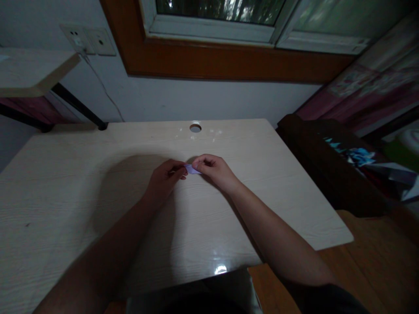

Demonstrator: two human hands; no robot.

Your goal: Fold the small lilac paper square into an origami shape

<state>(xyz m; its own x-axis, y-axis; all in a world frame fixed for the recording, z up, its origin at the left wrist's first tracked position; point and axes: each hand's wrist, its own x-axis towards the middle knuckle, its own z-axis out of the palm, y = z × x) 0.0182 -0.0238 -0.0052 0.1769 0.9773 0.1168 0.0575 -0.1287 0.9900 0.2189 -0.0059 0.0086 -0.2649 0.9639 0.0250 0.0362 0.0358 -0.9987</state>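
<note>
Between my two hands is a small piece of pale purple paper (193,169), just above or on the pale wood-grain desk (209,209). My left hand (167,175) pinches its left end between thumb and fingers. At its right end, my right hand (211,169) grips it with the thumb on top and the fingers curled. My fingers hide both ends of the paper, so its full shape cannot be made out.
A round cable hole (195,128) is near the desk's back edge. At the left stands a raised shelf (36,72) on black legs. Behind are wall sockets (88,40) with a white cord and a window (216,26). Dark wooden furniture (327,161) holding assorted items stands right.
</note>
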